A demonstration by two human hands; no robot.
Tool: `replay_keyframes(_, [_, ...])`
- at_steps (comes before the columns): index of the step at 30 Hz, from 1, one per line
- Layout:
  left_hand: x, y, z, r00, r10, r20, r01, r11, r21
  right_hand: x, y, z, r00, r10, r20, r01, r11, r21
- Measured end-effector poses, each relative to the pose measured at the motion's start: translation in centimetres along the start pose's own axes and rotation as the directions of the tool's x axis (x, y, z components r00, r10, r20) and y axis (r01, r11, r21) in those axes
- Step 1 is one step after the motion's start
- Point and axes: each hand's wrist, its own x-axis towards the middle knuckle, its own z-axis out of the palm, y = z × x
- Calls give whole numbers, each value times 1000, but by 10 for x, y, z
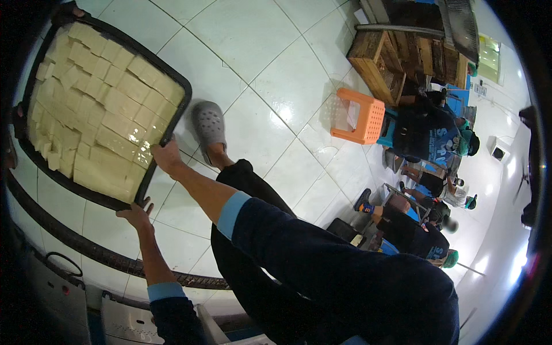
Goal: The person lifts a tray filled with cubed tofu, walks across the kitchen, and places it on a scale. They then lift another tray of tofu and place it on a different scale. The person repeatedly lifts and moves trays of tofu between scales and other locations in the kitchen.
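A large black tray [186,92] fills the upper left, packed with pale, wet, cut blocks [114,103] that look like tofu. My right hand [168,159] grips the rim on the side nearest me. Lower down, my left hand [137,215] holds the same tray at its near corner, a few fingertips spread; its palm side is hidden. Another person's dark-covered hands, one at the top corner [69,13] and one on the far left side [18,114], are on the rim too.
A grey clog [209,125] stands on the tiled floor beside the tray. An orange plastic stool [362,116] and a wooden crate [375,60] lie beyond, with several seated people to the right. A dark curved edge [86,243] and grey metal panels [125,317] run along the lower left.
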Motion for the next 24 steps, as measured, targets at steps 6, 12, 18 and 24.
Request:
replay_keyframes(6, [-38, -88, 6, 1000, 10, 13, -10, 1000, -28, -30, 57, -68, 1000, 2, -18, -1, 1000, 7])
replay_keyframes(12, [-65, -153, 33, 989, 37, -142, -54, 991, -120, -46, 85, -112, 998, -8, -59, 5, 999, -47])
replay_keyframes(18, [-96, -195, 55, 985, 44, -168, -58, 995, -83, -59, 102, -167, 996, 92, -4, -92, 995, -25])
replay_keyframes(24, [-110, -163, 52, 971, -5, -240, -3, 999, -34, -55, 112, -153, 981, 143, -134, -157, 983, -95])
